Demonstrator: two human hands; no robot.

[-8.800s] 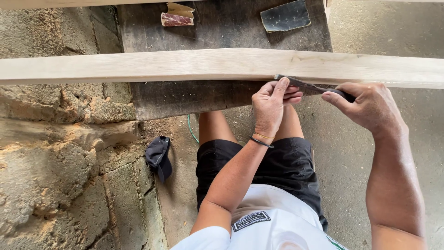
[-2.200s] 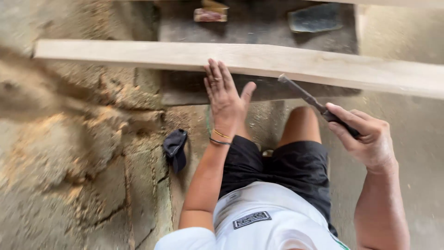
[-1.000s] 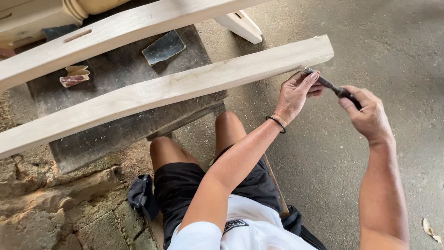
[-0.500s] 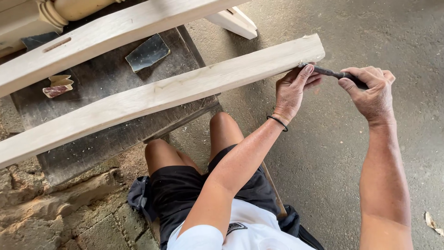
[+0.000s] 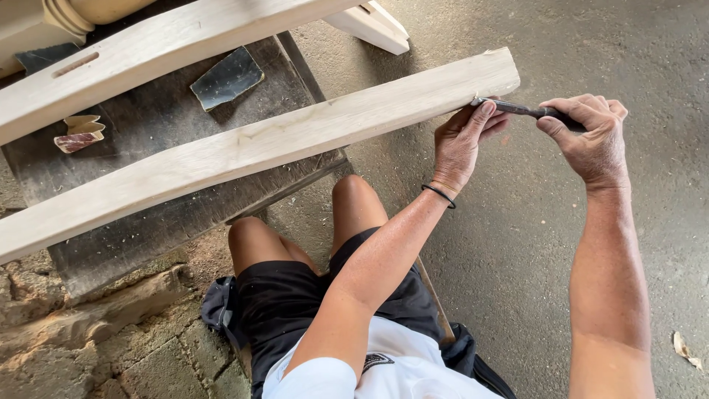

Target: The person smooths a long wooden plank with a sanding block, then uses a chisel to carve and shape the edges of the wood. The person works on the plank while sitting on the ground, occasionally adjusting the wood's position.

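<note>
A long pale wooden plank lies slanted across a dark low bench, its right end jutting over the floor. My right hand grips the dark handle of a thin metal file. My left hand pinches the file's tip against the plank's near edge, close to its right end. A black band circles my left wrist. I sit with bare knees under the plank.
A second, thicker pale beam with a slot lies across the bench's far side. A dark sanding sheet and a small folded sandpaper piece rest on the bench. Rough stone blocks are at lower left; grey concrete floor at right.
Over the frames my view swung right along the plank to its right end. Both hands now hold the file against the edge slightly lower and closer to the end than half a second ago.
</note>
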